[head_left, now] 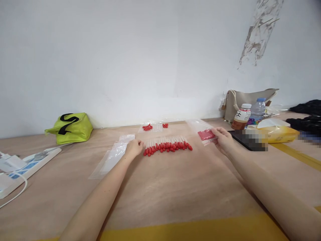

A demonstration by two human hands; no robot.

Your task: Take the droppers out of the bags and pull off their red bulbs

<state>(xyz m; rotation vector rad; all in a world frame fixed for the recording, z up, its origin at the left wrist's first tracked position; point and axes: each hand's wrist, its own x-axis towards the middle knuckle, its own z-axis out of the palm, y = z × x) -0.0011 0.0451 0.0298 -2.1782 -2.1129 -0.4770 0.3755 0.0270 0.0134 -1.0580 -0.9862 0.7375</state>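
A row of several thin clear tubes with red caps [168, 146] lies on the wooden table [160, 190] between my hands. My left hand [133, 147] rests curled at the row's left end, beside a stack of clear plastic bags [111, 159]; I cannot see anything in its fingers. My right hand [222, 139] pinches a clear plastic bag [204, 132] with red-capped tubes inside, held just above the table to the right of the row.
Two more small bags with red pieces [153, 127] lie near the wall. A lime-green pouch [70, 128] and a power strip [23, 165] sit at left. Bottles [241, 116], a beige bag [247, 98], a yellow packet [278, 133] and a dark flat device [247, 140] crowd the right.
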